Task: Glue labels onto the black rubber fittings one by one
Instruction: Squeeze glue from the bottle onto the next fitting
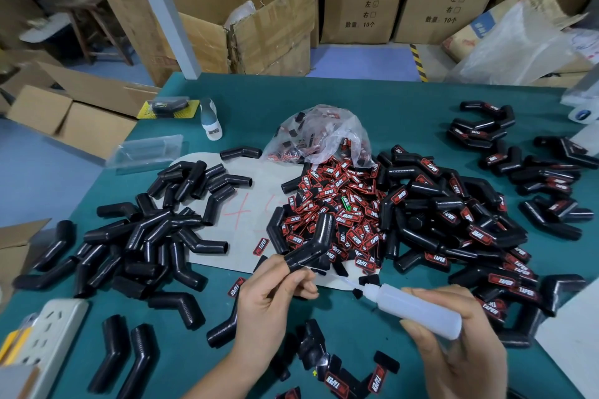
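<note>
**Head view: glue goes on before the label**

On my green work table [405, 97], the plain black elbow fittings [155, 236] lie heaped to my left and the labelled ones [460, 220] to my right, apparently to keep done from undone. The loose red-and-black labels [337, 207] sit between, spilling from a plastic bag [321, 136], within easy reach. My left hand [269, 301] pinches one bare fitting [311, 244] by its lower end, raised so its side faces the nozzle. My right hand [453, 343] curls round the glue bottle [418, 308], its fine tip aimed at that fitting.
</note>
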`<state>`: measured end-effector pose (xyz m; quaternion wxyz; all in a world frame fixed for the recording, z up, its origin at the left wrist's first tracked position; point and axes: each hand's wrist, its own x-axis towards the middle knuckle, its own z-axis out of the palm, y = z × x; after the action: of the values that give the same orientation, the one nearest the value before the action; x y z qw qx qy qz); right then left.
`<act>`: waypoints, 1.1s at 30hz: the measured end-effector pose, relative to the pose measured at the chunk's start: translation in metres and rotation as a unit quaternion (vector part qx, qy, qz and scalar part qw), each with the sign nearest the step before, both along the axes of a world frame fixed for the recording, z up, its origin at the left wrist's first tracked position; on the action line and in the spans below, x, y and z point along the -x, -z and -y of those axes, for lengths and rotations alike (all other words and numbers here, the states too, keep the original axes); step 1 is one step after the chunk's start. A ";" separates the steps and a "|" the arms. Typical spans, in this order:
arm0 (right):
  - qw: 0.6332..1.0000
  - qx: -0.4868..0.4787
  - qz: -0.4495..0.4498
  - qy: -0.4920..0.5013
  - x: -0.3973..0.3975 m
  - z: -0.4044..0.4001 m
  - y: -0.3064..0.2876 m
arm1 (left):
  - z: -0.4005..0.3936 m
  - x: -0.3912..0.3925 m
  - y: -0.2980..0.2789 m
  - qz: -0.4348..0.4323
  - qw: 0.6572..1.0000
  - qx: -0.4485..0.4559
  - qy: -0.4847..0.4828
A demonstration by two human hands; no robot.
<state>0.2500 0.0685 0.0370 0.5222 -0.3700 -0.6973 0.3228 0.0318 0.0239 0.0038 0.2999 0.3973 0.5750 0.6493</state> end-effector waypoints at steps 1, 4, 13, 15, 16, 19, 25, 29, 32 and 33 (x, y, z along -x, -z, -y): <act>1.000 -0.002 0.000 0.001 0.000 0.000 -0.001 | 0.000 0.000 0.000 -0.001 1.000 -0.001 -0.001; 1.000 -0.004 -0.002 0.007 0.000 -0.003 -0.003 | 0.000 0.001 0.001 -0.006 1.000 -0.002 -0.005; 1.000 0.000 -0.013 0.013 0.000 -0.005 -0.004 | 0.000 0.001 0.001 -0.009 1.000 -0.002 -0.007; 1.000 0.003 -0.015 0.018 -0.002 -0.005 -0.003 | 0.000 0.001 0.000 -0.006 1.000 -0.002 -0.007; 1.000 0.005 -0.013 0.021 -0.002 -0.005 -0.003 | 0.000 0.001 0.000 -0.007 1.000 -0.004 -0.007; 1.000 -0.001 -0.009 0.016 -0.001 -0.003 -0.001 | 0.000 0.001 -0.001 -0.011 1.000 -0.008 -0.008; 1.000 0.004 -0.019 0.014 -0.001 -0.005 -0.005 | 0.000 0.002 0.000 -0.011 1.000 -0.006 -0.010; 1.000 0.008 -0.017 0.009 0.001 -0.003 -0.004 | 0.000 0.002 0.000 -0.013 1.000 -0.007 -0.010; 1.000 0.006 -0.017 0.008 0.000 -0.003 -0.004 | 0.000 0.002 0.000 -0.010 1.000 -0.009 -0.011; 1.000 0.013 -0.020 0.012 0.001 -0.004 -0.005 | 0.000 0.002 0.000 -0.010 1.000 -0.010 -0.010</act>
<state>0.2491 0.0721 0.0424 0.5351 -0.3782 -0.6781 0.3329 0.0294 0.0238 0.0035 0.2837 0.4006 0.5755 0.6541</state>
